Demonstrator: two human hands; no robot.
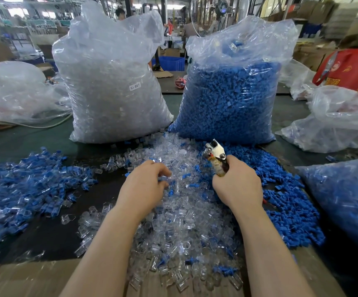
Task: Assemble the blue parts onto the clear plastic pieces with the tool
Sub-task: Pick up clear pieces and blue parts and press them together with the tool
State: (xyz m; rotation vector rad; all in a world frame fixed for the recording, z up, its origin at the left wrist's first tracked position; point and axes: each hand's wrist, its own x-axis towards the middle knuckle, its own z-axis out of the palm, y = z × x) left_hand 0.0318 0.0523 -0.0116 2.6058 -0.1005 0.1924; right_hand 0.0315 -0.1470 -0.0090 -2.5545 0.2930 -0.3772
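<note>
Right-hand grip [237, 185]: fingers curled tight round the handles of the tool [216, 156], a plier-like metal hand tool held upright, its shiny head pointing up and away from the person. Whether the head's jaws stand apart or together cannot be told from here.

Left-hand grip [146, 185]: palm down, fingers curled loosely into the heap of clear plastic pieces [180, 211]. The fingertips are sunk among the pieces — whether they pinch one cannot be told.

Position of the parts relative to the grips:
- The clear plastic pieces lie in a loose heap in the middle of the worktop [101, 189], directly under the left hand and running between both forearms toward the near edge. A few stray blue bits are mixed in.
- The loose blue parts [291, 213] form a heap just to the right of the right hand, touching the clear heap along its right side.
- To the left, well apart from the left hand, lies a spread of joined blue-and-clear pieces [28, 185].

Behind the heaps two tall plastic sacks stand upright side by side — the clear-piece sack [109, 82], bearing a small white label, on the left, and the blue-part sack [234, 99] on the right. The tool's head shows against the foot of the blue-part sack.
</note>
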